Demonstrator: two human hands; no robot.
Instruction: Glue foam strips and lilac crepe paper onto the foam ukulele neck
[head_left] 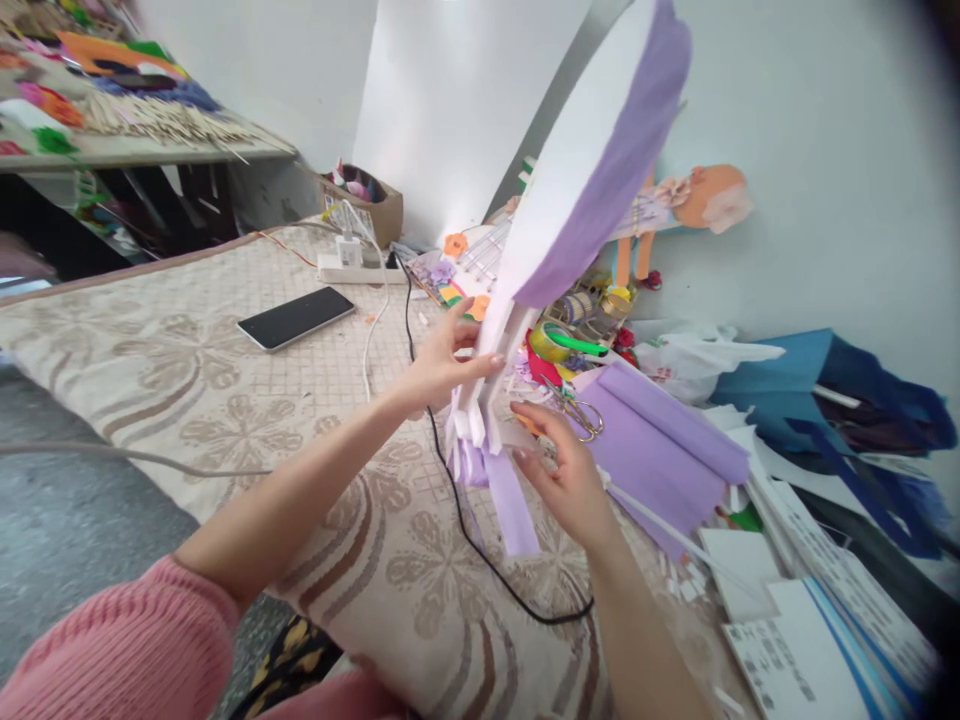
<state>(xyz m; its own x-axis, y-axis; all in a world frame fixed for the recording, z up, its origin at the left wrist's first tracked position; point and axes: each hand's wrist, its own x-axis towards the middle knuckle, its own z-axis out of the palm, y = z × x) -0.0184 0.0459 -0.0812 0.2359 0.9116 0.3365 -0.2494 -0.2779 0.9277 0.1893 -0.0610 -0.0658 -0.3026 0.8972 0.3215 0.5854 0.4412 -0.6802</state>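
Note:
My left hand (442, 368) grips the white handle (491, 375) of a large paper craft piece (585, 170), its fingers and thumb around the handle. The piece stands tilted upright, with a white oval face and a purple crepe-paper edge. Purple paper strips (514, 505) hang from the handle's lower end. My right hand (562, 470) is just right of that end, its thumb and fingers closing on a short whitish, see-through strip (516, 434) that reaches the handle. What the strip is made of is unclear. Scissors (581, 412) lie behind the right hand, beside purple crepe paper (637, 450).
A phone (296, 318) and a power strip (360, 268) lie on the patterned tablecloth (225, 400). A black cable (465, 530) runs beneath the craft piece. Green tape (551, 342), a blue bag (817, 390) and paper packs (787, 640) crowd the right side.

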